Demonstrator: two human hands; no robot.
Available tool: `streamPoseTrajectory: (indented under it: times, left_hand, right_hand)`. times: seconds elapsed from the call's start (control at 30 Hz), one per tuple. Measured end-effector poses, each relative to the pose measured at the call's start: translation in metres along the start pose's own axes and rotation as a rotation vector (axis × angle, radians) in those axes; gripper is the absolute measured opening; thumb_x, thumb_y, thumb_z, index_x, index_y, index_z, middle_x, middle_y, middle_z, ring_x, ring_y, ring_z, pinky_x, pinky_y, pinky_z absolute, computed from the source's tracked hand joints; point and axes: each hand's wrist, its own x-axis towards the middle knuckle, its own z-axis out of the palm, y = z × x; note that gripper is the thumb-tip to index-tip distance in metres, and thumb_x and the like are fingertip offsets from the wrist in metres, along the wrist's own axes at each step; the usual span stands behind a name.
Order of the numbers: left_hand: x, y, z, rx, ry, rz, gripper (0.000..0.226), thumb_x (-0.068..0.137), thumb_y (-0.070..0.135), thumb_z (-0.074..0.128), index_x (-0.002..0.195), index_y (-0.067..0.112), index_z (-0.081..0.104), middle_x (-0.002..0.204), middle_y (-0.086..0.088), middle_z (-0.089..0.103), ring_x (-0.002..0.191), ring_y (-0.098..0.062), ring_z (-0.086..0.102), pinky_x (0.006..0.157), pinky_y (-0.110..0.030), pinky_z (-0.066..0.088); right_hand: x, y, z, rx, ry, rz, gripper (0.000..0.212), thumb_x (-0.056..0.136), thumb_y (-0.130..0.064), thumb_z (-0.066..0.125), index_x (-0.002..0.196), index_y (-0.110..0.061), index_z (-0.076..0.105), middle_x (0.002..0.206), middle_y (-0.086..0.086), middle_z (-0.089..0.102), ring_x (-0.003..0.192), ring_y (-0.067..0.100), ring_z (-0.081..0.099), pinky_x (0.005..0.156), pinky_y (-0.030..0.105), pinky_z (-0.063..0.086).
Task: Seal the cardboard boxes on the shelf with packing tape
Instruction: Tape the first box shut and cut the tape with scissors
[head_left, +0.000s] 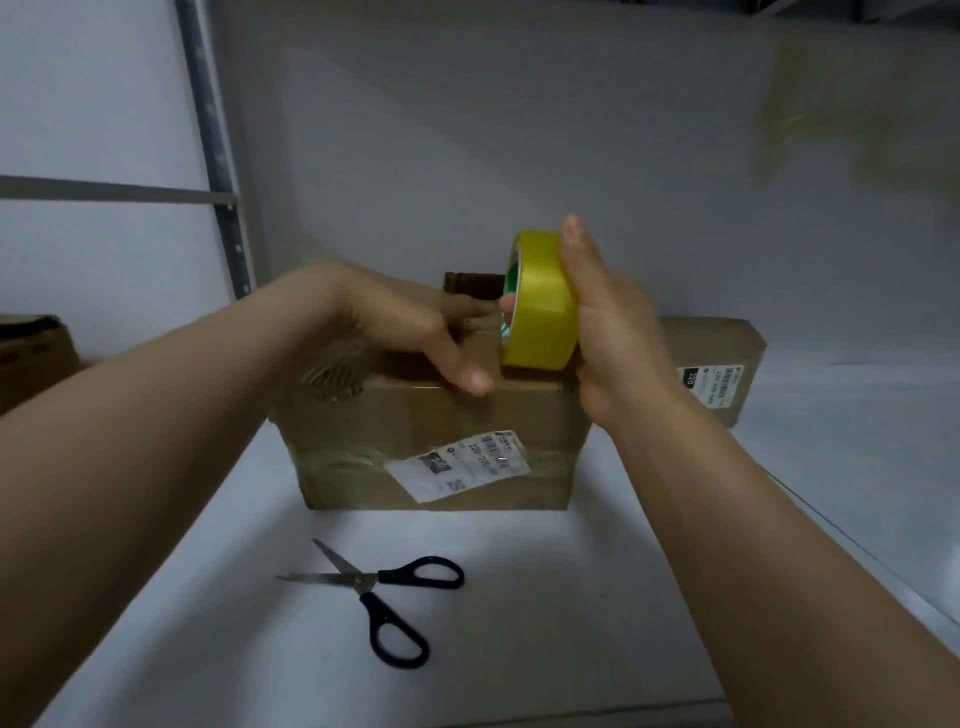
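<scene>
So I'm at the white shelf (571, 597), which fills most of the frame. The cardboard box (415, 415) sits on it dead centre, front face toward me. Both my bare forearms come up from the bottom corners and meet over the top of that box.

A second box (711, 343) stands just behind it to the right, half hidden by my right wrist. A third box (31, 353) peeks in at the left edge, well apart from the others. The grey shelf upright (218, 156) runs down the upper left.

My left hand (395, 322) lies palm down on the top of the centre box. The fingers are pretty much straight and point right toward the roll, and the thumb hangs over the front top edge. It's pressing, not grabbing anything that I can make out. I can't tell if there's a tape end under it.

My right hand (613, 332) has a firm hold on the yellow tape roll (543, 306). The thumb runs straight up along the outer band, and one fingertip shows poking through the core on the left side. The roll stands on edge, its bottom touching the box top just right of my left thumb.

Black-handled scissors (379, 587) lie open on the shelf in front of the box, blades pointing left. A white shipping label (460, 465) is stuck crooked on the box's front face, with a shiny strip of old tape crossing that face at the same height.
</scene>
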Motion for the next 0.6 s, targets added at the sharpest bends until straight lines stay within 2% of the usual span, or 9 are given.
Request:
streamPoseTrajectory:
  times: [0.07,0.1,0.17,0.23,0.37,0.47,0.53,0.6]
  left_hand:
    - [0.008,0.0,0.016,0.134,-0.006,0.022,0.114,0.069,0.058,0.083,0.155,0.046,0.01,0.145,0.012,0.047,0.127,-0.013,0.052,0.107,-0.032,0.045]
    - [0.014,-0.003,0.024,0.275,0.061,0.004,0.122,0.064,0.069,0.081,0.157,0.043,0.006,0.149,0.007,0.042,0.133,-0.017,0.047,0.111,-0.036,0.04]
    - [0.025,-0.006,0.036,0.461,0.235,-0.066,0.123,0.063,0.08,0.073,0.158,0.034,0.01,0.15,-0.002,0.039,0.136,-0.025,0.042,0.115,-0.045,0.033]
    - [0.032,-0.009,0.035,0.416,0.267,-0.097,0.118,0.065,0.077,0.073,0.158,0.031,0.016,0.148,-0.004,0.04,0.136,-0.027,0.042,0.115,-0.046,0.032]
    - [0.034,-0.01,0.026,0.226,0.176,-0.107,0.122,0.054,0.073,0.083,0.154,0.031,0.026,0.141,0.001,0.049,0.125,-0.024,0.052,0.109,-0.046,0.045]
    - [0.038,-0.012,0.025,0.09,0.152,-0.124,0.109,0.06,0.055,0.09,0.149,0.03,0.033,0.129,0.001,0.061,0.111,-0.022,0.063,0.1,-0.045,0.053]
    - [0.04,-0.013,0.023,0.037,0.128,-0.123,0.108,0.067,0.045,0.09,0.153,0.033,0.026,0.13,0.001,0.059,0.113,-0.024,0.063,0.099,-0.045,0.054]
    - [0.041,-0.011,0.022,0.017,0.12,-0.129,0.107,0.076,0.038,0.086,0.156,0.038,0.016,0.139,-0.001,0.049,0.123,-0.028,0.055,0.102,-0.043,0.05]
  right_hand:
    - [0.005,0.001,0.001,-0.013,-0.006,0.023,0.037,0.098,-0.052,0.057,0.097,-0.018,0.071,0.089,0.013,0.078,0.087,0.027,0.076,0.09,0.051,0.059]
    - [0.006,0.001,0.002,-0.011,-0.009,0.04,0.034,0.098,-0.048,0.059,0.098,-0.016,0.071,0.089,0.015,0.078,0.086,0.028,0.075,0.09,0.051,0.058]
    - [0.008,-0.001,0.003,-0.005,0.0,0.061,0.026,0.098,-0.035,0.061,0.096,-0.011,0.071,0.087,0.018,0.077,0.079,0.029,0.074,0.089,0.054,0.057]
    - [0.007,-0.008,0.001,-0.034,0.035,0.068,0.023,0.096,-0.027,0.063,0.096,-0.006,0.072,0.079,0.014,0.076,0.069,0.025,0.072,0.081,0.049,0.059]
    - [-0.01,-0.023,-0.008,-0.135,0.049,0.078,0.03,0.094,-0.035,0.067,0.079,-0.008,0.072,0.072,0.01,0.076,0.062,0.024,0.07,0.064,0.039,0.06]
    - [-0.03,-0.021,-0.02,-0.205,0.077,0.11,0.032,0.093,-0.041,0.068,0.074,-0.015,0.068,0.067,0.001,0.075,0.053,0.014,0.069,0.05,0.026,0.054]
    - [-0.043,-0.011,-0.028,-0.226,0.084,0.12,0.033,0.093,-0.042,0.067,0.073,-0.015,0.069,0.065,-0.004,0.074,0.054,0.008,0.069,0.051,0.022,0.054]
    - [-0.057,0.003,-0.033,-0.251,0.069,0.154,0.039,0.093,-0.044,0.066,0.079,-0.009,0.073,0.068,0.0,0.075,0.059,0.008,0.071,0.051,0.02,0.052]
